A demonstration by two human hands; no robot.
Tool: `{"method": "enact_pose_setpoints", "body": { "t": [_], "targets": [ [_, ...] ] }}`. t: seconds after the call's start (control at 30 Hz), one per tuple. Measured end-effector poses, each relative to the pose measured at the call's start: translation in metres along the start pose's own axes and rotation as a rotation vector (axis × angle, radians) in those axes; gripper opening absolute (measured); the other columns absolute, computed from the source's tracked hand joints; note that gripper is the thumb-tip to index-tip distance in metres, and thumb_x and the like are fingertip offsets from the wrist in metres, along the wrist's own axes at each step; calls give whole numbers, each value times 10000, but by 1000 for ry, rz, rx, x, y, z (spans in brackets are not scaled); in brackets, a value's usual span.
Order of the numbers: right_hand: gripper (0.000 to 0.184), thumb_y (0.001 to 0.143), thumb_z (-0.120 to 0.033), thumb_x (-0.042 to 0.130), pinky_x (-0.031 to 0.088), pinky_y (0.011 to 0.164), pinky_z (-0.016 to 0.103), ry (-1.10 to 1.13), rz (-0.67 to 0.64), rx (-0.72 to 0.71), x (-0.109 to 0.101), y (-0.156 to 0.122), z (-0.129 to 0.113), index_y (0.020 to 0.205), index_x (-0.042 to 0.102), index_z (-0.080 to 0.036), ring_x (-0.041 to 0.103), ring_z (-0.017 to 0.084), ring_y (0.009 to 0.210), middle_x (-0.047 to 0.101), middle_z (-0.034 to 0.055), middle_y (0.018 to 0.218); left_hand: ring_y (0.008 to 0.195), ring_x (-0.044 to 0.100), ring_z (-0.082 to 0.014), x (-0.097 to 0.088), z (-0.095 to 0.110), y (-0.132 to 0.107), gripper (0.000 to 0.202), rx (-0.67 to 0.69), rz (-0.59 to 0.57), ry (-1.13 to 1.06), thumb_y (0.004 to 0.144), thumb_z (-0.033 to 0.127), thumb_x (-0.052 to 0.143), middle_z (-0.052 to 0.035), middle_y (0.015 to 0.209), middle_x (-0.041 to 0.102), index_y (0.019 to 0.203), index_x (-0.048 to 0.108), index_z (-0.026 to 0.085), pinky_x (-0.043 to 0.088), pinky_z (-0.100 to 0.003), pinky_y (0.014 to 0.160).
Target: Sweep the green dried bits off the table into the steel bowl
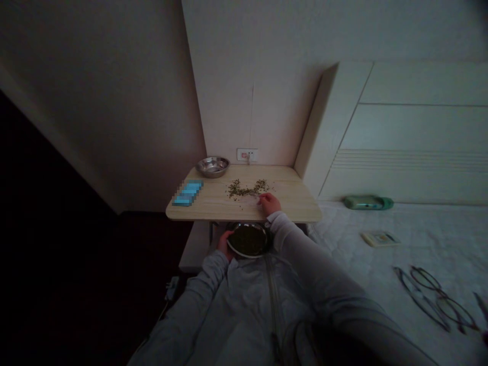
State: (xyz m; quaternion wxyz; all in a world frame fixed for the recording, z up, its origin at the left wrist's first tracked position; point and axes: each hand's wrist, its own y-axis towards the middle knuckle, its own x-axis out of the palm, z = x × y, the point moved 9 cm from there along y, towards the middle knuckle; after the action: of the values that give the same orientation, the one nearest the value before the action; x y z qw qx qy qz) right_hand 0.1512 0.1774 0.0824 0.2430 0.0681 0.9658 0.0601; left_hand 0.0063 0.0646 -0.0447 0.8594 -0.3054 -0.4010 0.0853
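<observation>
Small green beans (244,191) lie scattered in a loose patch on the pale wooden table (297,203). At the near side of that patch, my right hand (270,203) touches the tabletop with its fingers bent together; whatever its fingertips hold is too small to make out. Below the table's front edge, my left hand (225,245) grips the left rim of a metal bowl (249,240) filled with dark green beans. A second metal bowl (212,166) stands at the table's back left corner.
A phone with a blurred blue screen (187,193) lies on the table's left side. Behind it is a wall socket (247,154). On the bed (343,244) to the right are a green bottle (368,203), a small pale box (380,239) and glasses (438,295).
</observation>
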Motion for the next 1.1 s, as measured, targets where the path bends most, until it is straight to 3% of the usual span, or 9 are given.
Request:
{"method": "enact_pose_setpoints", "body": {
  "t": [0.17,0.33,1.1],
  "targets": [
    [193,592,-265,380,368,612,221,-66,21,-20,0,-3,0,704,516,-188,488,87,590,553,-26,551,666,553,-199,-5,8,-4,175,56,-6,-65,565,180,418,-69,533,597,640,555,102,408,-338,656],
    [200,590,-277,389,369,619,224,-62,-48,-40,6,-1,2,709,520,-185,486,80,575,555,-29,556,700,548,-201,-7,13,-8,175,83,-19,-127,555,163,422,-72,561,603,641,560,98,406,-338,677],
    [210,580,-271,399,354,536,202,-7,-99,-68,9,-4,0,712,535,-180,448,68,506,565,-29,559,715,542,-209,-16,21,-8,187,133,23,-194,553,189,428,-63,598,606,652,571,122,401,-349,680]
  ]
}}
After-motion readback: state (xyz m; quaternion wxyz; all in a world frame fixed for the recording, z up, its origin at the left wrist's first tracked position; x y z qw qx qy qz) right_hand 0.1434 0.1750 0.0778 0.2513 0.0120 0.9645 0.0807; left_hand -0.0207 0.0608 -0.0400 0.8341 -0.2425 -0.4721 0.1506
